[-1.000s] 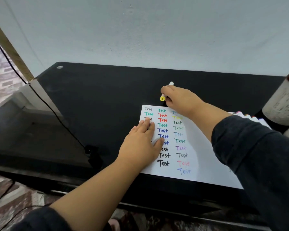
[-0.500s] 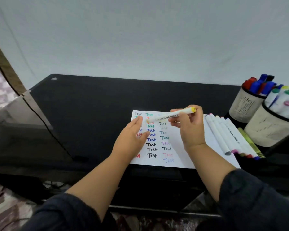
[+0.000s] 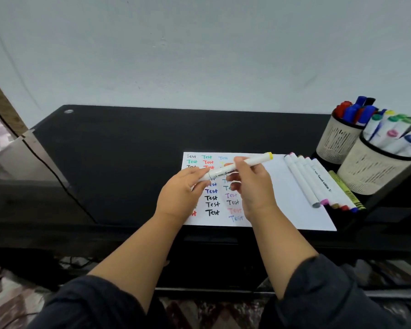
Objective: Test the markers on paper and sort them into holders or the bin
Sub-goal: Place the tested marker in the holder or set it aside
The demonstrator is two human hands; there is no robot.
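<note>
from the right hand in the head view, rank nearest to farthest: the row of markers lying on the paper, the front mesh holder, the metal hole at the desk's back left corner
1. Row of markers: just right of the right hand, lying on the paper.
2. Front mesh holder: farther right, at the desk's edge.
3. Metal hole: far left, back corner.
</note>
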